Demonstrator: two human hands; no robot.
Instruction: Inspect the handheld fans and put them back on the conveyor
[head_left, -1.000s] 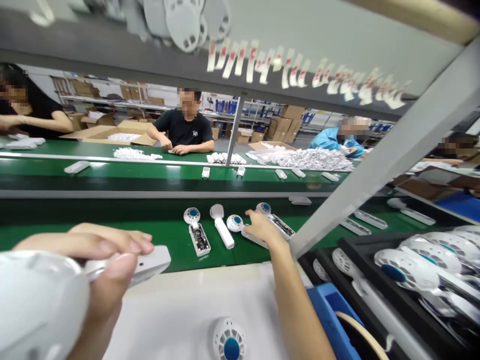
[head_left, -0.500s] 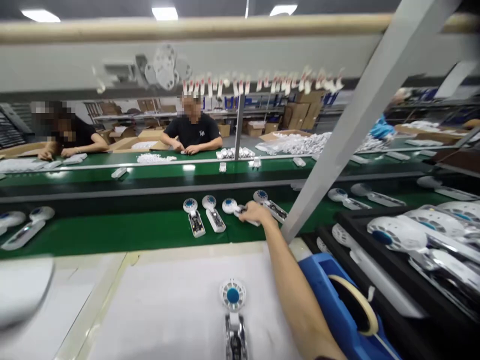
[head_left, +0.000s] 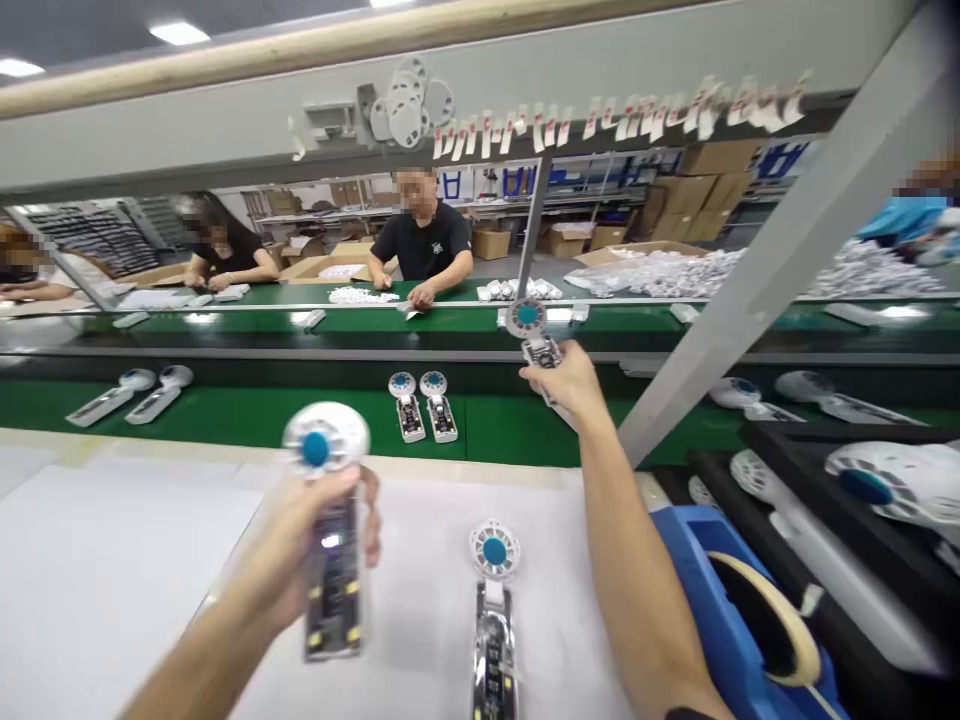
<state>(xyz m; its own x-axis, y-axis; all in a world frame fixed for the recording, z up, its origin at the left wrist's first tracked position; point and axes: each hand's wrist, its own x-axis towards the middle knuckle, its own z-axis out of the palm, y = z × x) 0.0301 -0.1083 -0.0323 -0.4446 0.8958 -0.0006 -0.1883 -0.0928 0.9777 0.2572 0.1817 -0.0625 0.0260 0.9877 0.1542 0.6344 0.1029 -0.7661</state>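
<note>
My left hand [head_left: 300, 545] is closed round an open hand-held fan half [head_left: 328, 520], white head with a blue hub upward, circuit board showing, held over the white mat [head_left: 112, 560]. My right hand [head_left: 568, 385] is closed on a second fan half [head_left: 529, 335], lifted above the green conveyor belt [head_left: 247, 415]. A third fan half [head_left: 491, 610] lies on the mat between my arms. Two more fan halves [head_left: 421, 405] lie side by side on the belt.
Two fan halves [head_left: 131, 392] lie at the belt's left. A blue tape dispenser [head_left: 735, 610] and a black tray of white fan parts [head_left: 862, 500] stand at the right. A slanted grey post [head_left: 757, 260] rises there. Several people work across a farther belt [head_left: 420, 320].
My right hand has picked a fan half off the belt and raised it. My left hand has come back into view holding another fan half. The camera has turned left.
</note>
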